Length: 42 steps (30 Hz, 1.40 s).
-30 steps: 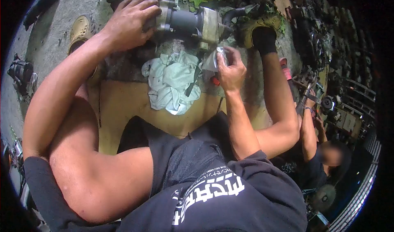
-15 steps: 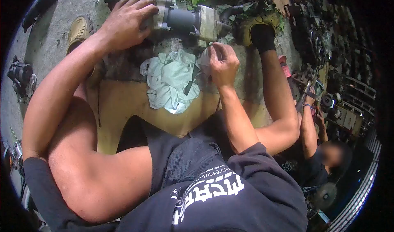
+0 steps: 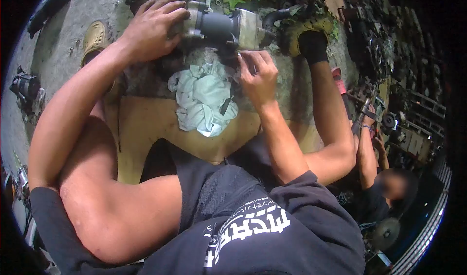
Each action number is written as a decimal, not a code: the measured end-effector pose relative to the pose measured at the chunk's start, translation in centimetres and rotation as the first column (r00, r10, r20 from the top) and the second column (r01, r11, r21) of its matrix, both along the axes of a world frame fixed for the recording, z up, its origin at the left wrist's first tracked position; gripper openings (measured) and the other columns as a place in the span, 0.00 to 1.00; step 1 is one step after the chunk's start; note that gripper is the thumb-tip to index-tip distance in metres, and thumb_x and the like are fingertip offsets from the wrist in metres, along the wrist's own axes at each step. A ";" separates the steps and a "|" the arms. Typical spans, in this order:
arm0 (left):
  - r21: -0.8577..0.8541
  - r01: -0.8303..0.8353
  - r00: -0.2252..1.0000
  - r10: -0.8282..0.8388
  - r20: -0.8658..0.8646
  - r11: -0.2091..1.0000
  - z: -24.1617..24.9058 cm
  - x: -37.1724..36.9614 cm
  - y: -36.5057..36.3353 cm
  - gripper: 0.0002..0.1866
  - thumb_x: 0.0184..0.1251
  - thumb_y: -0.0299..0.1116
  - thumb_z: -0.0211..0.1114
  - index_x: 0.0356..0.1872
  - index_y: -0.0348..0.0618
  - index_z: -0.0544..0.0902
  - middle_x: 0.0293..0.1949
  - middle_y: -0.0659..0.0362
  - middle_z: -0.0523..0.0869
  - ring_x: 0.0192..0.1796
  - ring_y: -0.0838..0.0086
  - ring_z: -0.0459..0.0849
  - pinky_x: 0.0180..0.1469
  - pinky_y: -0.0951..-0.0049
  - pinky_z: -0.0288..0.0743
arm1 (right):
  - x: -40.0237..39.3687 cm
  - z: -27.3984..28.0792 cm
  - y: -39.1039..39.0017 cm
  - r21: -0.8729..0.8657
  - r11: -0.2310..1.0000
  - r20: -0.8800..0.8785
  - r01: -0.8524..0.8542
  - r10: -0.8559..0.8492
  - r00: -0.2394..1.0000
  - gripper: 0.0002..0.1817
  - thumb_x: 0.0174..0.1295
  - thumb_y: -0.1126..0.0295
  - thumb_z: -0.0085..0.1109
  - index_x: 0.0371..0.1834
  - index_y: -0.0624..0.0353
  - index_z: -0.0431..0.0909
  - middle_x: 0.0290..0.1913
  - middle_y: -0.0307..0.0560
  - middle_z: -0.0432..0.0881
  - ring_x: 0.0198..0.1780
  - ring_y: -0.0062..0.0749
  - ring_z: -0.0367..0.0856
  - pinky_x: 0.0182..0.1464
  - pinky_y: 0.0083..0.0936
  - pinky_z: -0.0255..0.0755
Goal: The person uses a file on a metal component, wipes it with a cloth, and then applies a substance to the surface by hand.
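A grey metal motor-like part (image 3: 221, 27) lies on the concrete floor in front of me. My left hand (image 3: 153, 27) clamps over its left end and holds it down. My right hand (image 3: 258, 78) reaches up to the part's lower right edge, fingertips pinched on a small pale scrap of cloth (image 3: 243, 55) that presses against the metal. Most of the scrap is hidden by my fingers. A crumpled pale green rag (image 3: 204, 100) lies just below the part, to the left of my right hand.
I sit on brown cardboard (image 3: 146, 129) with my tan shoes (image 3: 95, 36) either side of the part. A red-handled tool (image 3: 338, 80) lies to the right. Another person (image 3: 369, 158) works at the far right among piled machine parts. A black part (image 3: 22, 88) sits far left.
My right hand has moved up and left with the cloth scrap, from above the rag to the part's lower edge. My left hand has stayed on the part.
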<state>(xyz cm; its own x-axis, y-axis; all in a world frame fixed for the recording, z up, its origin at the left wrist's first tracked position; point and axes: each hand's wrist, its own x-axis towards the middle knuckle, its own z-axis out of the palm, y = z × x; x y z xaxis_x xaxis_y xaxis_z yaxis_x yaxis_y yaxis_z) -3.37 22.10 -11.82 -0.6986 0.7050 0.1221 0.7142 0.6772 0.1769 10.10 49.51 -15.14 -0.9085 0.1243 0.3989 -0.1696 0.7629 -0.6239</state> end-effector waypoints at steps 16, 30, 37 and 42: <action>0.010 -0.014 1.000 0.014 0.003 1.000 0.3 0.2 0.3 0.27 0.66 0.39 0.67 0.66 0.46 0.77 0.72 0.53 0.74 0.79 0.57 0.63 0.80 0.48 0.53 | -0.2 0.0 1.1 0.031 0.978 0.005 -0.205 0.205 0.979 0.08 0.61 0.77 0.68 0.43 0.58 0.85 0.40 0.52 0.84 0.39 0.49 0.86 0.42 0.37 0.81; 0.003 -0.016 1.000 0.016 0.006 1.000 0.5 0.3 0.4 0.28 0.65 0.39 0.67 0.66 0.47 0.77 0.73 0.54 0.73 0.80 0.58 0.62 0.80 0.49 0.52 | -1.3 1.2 2.3 0.126 0.920 0.117 -0.371 0.357 0.927 0.13 0.58 0.80 0.64 0.46 0.57 0.84 0.43 0.52 0.83 0.41 0.55 0.86 0.43 0.42 0.81; -0.003 -0.016 0.999 0.016 0.037 1.000 0.3 0.1 0.2 0.28 0.64 0.39 0.68 0.66 0.47 0.77 0.73 0.54 0.73 0.80 0.60 0.62 0.80 0.49 0.52 | -2.0 1.6 2.5 0.173 0.862 0.205 -0.477 0.442 0.873 0.14 0.56 0.80 0.63 0.46 0.56 0.83 0.45 0.51 0.81 0.42 0.53 0.85 0.43 0.42 0.82; 0.001 -0.003 1.000 0.003 -0.008 1.000 0.3 0.1 0.4 0.28 0.63 0.39 0.67 0.66 0.47 0.78 0.73 0.54 0.73 0.80 0.60 0.63 0.80 0.48 0.52 | -1.7 1.5 2.1 0.203 0.882 0.142 -0.425 0.403 0.904 0.13 0.57 0.81 0.61 0.45 0.58 0.83 0.44 0.52 0.81 0.41 0.53 0.85 0.43 0.42 0.82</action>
<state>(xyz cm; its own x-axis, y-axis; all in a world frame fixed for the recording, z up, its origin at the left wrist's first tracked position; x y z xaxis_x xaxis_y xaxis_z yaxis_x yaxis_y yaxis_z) -3.22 22.45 -11.56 -0.6996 0.7029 0.1283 0.7137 0.6790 0.1720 8.39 51.63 -13.65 -0.8916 -0.3534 0.2831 -0.4503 0.7570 -0.4735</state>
